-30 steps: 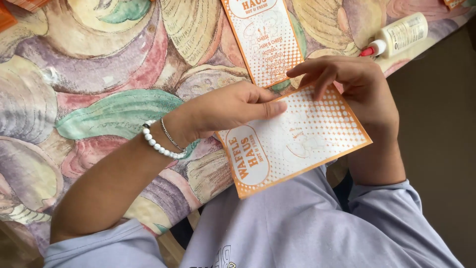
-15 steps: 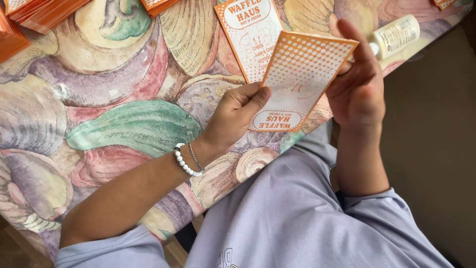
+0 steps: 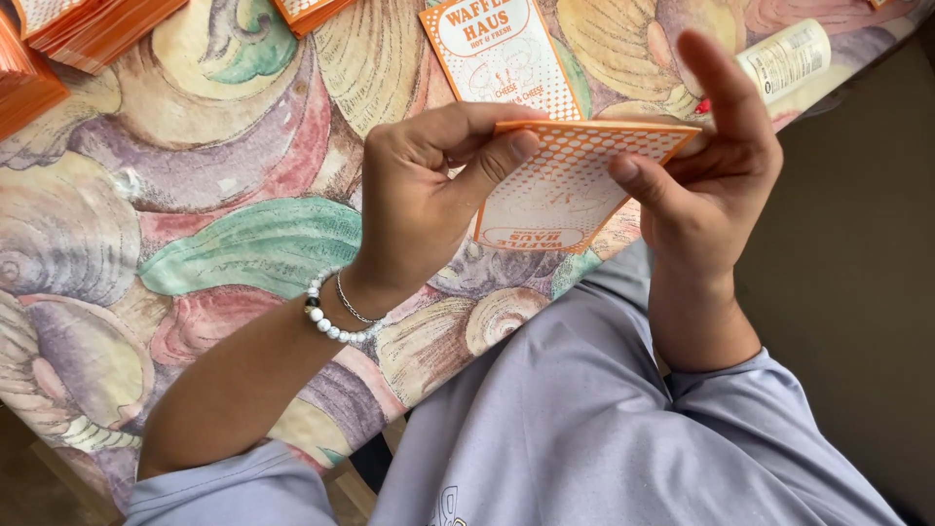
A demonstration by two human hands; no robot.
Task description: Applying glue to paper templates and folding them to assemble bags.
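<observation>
Above the desk (image 3: 195, 195) edge, both hands pinch an orange dotted card sleeve (image 3: 565, 185), lifted clear and tilted. Its long axis runs between them, left hand (image 3: 419, 195) gripping the near end, right hand (image 3: 711, 185) the far corner.
</observation>
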